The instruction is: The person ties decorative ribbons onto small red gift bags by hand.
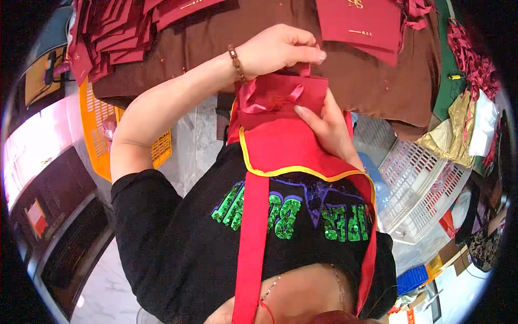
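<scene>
A small dark red paper gift bag (312, 85) with ribbon handles is in front of my chest, just off the table's near edge. My right hand (330, 125) grips its side, thumb on the front and the other fingers hidden behind. Above the bag, my left hand (278, 51) is closed, thumb and fingers pinched together. A ribbon (304, 69) rises from the bag's top into that pinch. Another pink-red ribbon (275, 101) loops loosely across the bag's front. A beaded bracelet (236, 63) circles my left wrist.
Stacks of red bags (120, 32) cover the far left of the brown cloth-covered table (226, 51); another stack (359, 27) lies at far right. Red ribbons (469, 54) bunch beyond it. An orange crate (93, 127) stands at left, a white basket (418, 183) at right.
</scene>
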A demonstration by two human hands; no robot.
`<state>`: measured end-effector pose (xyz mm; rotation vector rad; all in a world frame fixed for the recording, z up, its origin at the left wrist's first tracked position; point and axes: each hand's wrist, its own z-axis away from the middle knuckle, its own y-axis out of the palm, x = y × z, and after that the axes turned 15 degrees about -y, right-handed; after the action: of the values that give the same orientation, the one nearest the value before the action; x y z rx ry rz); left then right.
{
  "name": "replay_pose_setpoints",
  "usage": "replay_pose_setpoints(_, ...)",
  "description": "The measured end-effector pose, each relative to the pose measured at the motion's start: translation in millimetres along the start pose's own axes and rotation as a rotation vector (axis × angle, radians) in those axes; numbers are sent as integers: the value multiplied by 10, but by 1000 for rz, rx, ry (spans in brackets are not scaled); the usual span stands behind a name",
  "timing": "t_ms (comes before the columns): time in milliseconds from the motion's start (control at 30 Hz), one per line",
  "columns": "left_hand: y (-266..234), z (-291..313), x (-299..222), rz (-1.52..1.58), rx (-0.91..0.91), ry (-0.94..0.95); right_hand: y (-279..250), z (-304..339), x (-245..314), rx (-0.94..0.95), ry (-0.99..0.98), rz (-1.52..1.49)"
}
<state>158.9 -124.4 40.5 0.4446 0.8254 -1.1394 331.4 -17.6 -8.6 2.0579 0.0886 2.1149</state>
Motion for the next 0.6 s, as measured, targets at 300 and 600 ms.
replay_pose_setpoints(300, -302, -134, -183, 88, -432, 116, -9, -34, 43, -8, 11, -90)
replay_pose_setpoints(600, -390, 122, 269, 287, -678, 494, -86, -310, 139, -357, -166, -362)
